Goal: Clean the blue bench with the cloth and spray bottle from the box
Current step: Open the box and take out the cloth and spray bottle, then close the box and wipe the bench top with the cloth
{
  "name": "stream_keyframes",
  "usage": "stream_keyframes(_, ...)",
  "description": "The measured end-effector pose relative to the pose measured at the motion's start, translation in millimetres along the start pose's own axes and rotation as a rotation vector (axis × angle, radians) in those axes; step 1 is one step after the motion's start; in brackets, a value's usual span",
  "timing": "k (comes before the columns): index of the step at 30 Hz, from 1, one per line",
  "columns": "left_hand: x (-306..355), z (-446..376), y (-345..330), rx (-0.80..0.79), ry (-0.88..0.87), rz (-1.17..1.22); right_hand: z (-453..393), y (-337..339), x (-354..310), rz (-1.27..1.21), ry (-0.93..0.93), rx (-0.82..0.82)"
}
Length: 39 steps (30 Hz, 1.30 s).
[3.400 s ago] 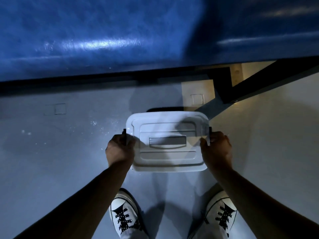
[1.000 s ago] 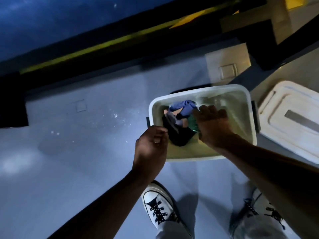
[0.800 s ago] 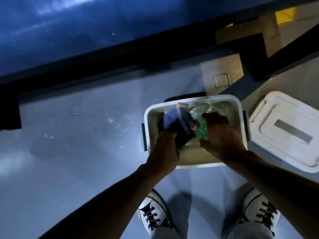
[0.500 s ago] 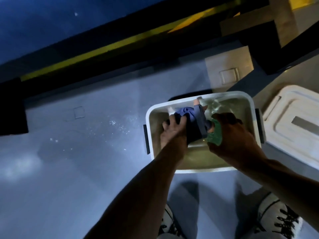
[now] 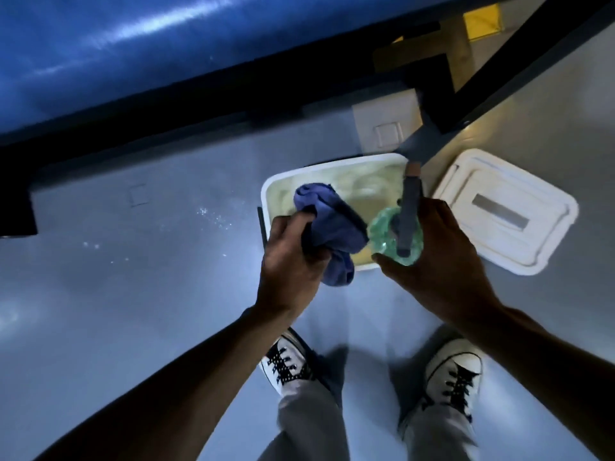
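The white plastic box stands open on the grey floor. My left hand grips a crumpled blue cloth and holds it over the box's near left edge. My right hand grips a green translucent spray bottle with a grey spray head, lifted over the box's near right corner. The padded blue bench runs across the top of the view, above a black frame.
The box's white lid lies on the floor to the right of the box. A black metal leg of the frame slants down at the upper right. My two white sneakers stand on the floor just behind the box.
The lid came off and now lies to the right. Both hands reached into the box, took hold of the cloth and the bottle, and have lifted them up towards me.
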<state>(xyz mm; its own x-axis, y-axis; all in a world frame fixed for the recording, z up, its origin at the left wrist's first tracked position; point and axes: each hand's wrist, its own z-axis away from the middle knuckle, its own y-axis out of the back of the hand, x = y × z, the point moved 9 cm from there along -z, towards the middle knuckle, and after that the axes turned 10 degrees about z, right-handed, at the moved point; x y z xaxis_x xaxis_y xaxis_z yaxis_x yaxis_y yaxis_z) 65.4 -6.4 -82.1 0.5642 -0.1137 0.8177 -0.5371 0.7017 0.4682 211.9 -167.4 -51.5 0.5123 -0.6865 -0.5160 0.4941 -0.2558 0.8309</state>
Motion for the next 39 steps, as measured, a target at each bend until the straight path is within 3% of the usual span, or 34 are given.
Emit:
stream_keyframes(6,-30,97,-12,-0.085,0.078,-0.074,80,6,28,0.069,-0.023,-0.101)
stream_keyframes(14,-157,116,-103,-0.200,0.125,-0.481,121,-103,123,0.072,0.033,-0.168)
stream_keyframes(20,-192,103,-128,-0.140,0.324,-0.378,127,-156,163,0.077,0.117,-0.177)
stream_keyframes(23,-190,105,-129,-0.192,0.293,-0.410,131,-158,169,0.061,0.085,-0.206)
stream_keyframes(26,-160,106,-122,-0.153,0.230,-0.405,134,-144,170,0.073,0.056,-0.243)
stream_keyframes(29,-102,98,-115,-0.058,0.127,-0.229,143,-120,167,0.115,0.008,-0.306)
stream_keyframes(32,-37,80,-122,-0.072,0.172,-0.039,150,-87,173,0.171,-0.069,-0.290)
stream_keyframes(35,25,48,-146,-0.123,0.081,0.110,142,-46,202,0.085,-0.296,-0.185)
stream_keyframes(39,74,-4,-195,-0.186,0.036,0.063,119,-10,256,-0.160,-0.682,-0.058)
